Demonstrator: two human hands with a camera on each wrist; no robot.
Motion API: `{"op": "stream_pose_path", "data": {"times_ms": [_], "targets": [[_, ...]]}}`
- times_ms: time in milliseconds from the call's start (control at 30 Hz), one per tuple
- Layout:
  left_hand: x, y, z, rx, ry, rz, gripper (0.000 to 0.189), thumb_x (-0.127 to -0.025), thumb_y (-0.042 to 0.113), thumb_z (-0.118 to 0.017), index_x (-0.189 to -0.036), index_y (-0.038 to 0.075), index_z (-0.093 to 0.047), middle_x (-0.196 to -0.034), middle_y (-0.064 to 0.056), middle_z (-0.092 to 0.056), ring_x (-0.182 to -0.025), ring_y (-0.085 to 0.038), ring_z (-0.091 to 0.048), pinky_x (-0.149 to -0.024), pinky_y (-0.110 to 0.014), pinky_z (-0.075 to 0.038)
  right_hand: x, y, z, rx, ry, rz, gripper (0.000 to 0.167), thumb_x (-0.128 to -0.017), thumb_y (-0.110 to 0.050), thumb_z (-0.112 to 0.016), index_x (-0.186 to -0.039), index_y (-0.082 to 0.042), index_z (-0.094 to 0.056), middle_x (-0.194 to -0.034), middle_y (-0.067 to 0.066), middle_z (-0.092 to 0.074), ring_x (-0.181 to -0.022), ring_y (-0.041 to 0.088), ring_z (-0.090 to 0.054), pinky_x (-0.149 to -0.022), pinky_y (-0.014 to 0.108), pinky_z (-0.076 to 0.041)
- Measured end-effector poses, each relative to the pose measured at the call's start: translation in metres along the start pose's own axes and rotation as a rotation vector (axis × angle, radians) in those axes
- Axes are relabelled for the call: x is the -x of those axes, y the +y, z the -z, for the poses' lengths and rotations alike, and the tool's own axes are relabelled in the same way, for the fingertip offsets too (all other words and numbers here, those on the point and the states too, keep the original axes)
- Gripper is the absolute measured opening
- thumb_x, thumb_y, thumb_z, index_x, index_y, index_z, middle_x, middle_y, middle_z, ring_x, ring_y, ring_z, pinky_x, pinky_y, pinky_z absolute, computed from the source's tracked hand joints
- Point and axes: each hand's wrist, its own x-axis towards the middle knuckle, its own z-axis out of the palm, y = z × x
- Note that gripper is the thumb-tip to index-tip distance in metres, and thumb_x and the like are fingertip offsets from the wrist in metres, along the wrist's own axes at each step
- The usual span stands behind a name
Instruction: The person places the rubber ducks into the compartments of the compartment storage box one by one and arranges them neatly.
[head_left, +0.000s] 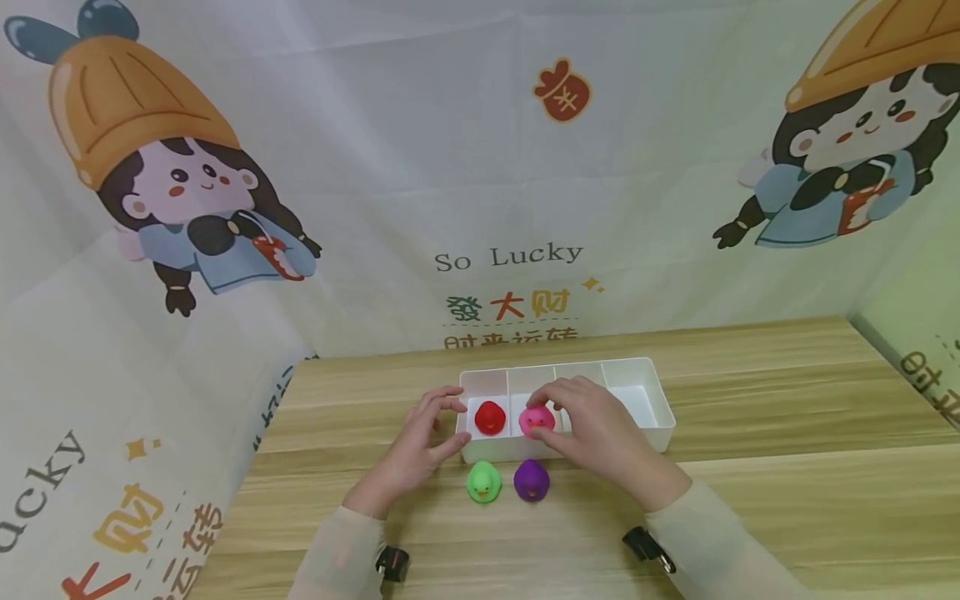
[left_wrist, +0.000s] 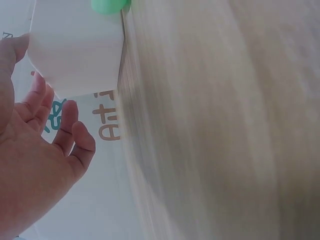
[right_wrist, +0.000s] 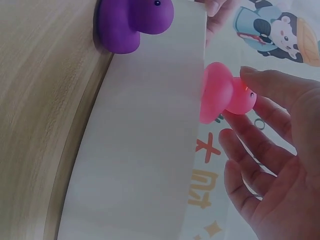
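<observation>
A pink rubber duck (head_left: 536, 419) is pinched between thumb and fingers of the right hand (head_left: 600, 425), over the second compartment from the left of a white divided box (head_left: 480, 452). In the right wrist view the duck (right_wrist: 220, 95) shows above the box's rim. The left hand (head_left: 412, 446) is at the box's left end, its fingers loosely bent and thumb tip right at the rim. A red duck (head_left: 490, 418) sits in the leftmost compartment. On the table in front of the box stand a green duck (head_left: 483, 482) and a purple duck (head_left: 532, 481).
The box rests on a wood-grain table (head_left: 750, 392). Behind and beside the table hangs a white printed cloth (head_left: 390, 167) with cartoon figures and lettering. A black wrist strap (head_left: 648, 548) is on the right sleeve, and another dark strap (head_left: 392, 564) on the left.
</observation>
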Motion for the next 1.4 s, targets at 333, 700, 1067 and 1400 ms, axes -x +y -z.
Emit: {"op": "stream_pose_path", "data": {"times_ms": [333,700,1067,1400], "targets": [[0.000,-0.001,0.001,-0.008,-0.003,-0.003,0.034,-0.096,0.013,-0.073,-0.126,0.011,-0.058,-0.161,-0.002,-0.041,-0.121,-0.027,-0.045,-0.102,-0.044,-0.042,-0.005,0.004,-0.004,0.002,-0.003,-0.039,0.027,-0.085,-0.031,-0.086,-0.106,-0.020,-0.073,-0.107,-0.005,-0.074,-0.097,0.016,-0.061,-0.082,0.034,-0.054],[0.000,-0.001,-0.001,-0.001,-0.002,-0.005,0.034,-0.096,0.013,-0.073,-0.126,0.010,-0.058,-0.160,-0.003,-0.042,-0.124,-0.032,-0.045,-0.102,-0.044,-0.042,-0.010,0.005,-0.008,-0.017,-0.010,-0.061,0.029,-0.087,-0.030,-0.085,-0.109,-0.019,-0.072,-0.109,-0.004,-0.073,-0.099,0.019,-0.062,-0.083,0.034,-0.054],[-0.001,-0.002,-0.002,0.005,0.008,-0.014,0.033,-0.095,0.011,-0.074,-0.124,0.011,-0.058,-0.160,-0.004,-0.043,-0.125,-0.033,-0.045,-0.101,-0.044,-0.042,-0.016,0.006,-0.013,-0.037,-0.035,-0.083,0.027,-0.087,-0.029,-0.084,-0.109,-0.018,-0.072,-0.112,-0.002,-0.073,-0.102,0.020,-0.062,-0.087,0.035,-0.054],[-0.001,-0.002,-0.002,0.001,0.021,-0.046,0.031,-0.096,0.012,-0.073,-0.123,0.010,-0.058,-0.159,-0.007,-0.044,-0.119,-0.031,-0.047,-0.099,-0.044,-0.043,-0.021,0.010,-0.015,-0.069,-0.065,-0.098,0.026,-0.087,-0.026,-0.085,-0.107,-0.016,-0.072,-0.111,-0.001,-0.072,-0.102,0.022,-0.063,-0.088,0.036,-0.055]]}}
